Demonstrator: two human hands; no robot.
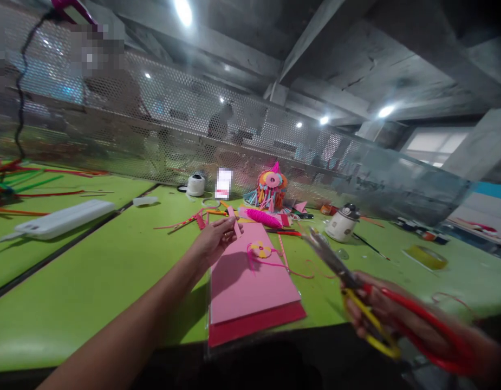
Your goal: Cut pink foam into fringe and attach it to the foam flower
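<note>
My left hand (215, 238) reaches forward over the far edge of a stack of pink and red paper sheets (250, 287). Its fingers pinch a narrow pink paper strip (235, 223). My right hand (380, 314), blurred at the lower right, grips scissors (347, 276) with red and yellow handles; the blades point up and left, above the table. A small yellow and pink paper flower (260, 249) with a pink thread lies on the top sheet.
The green table (91, 271) carries a colourful tasselled paper ornament (270, 189), a pink fringed roll (262, 218), a white glue pot (343, 223), a tape roll (429, 257), a white power strip (67, 218) and loose paper strips. A perforated metal screen (193, 124) runs behind.
</note>
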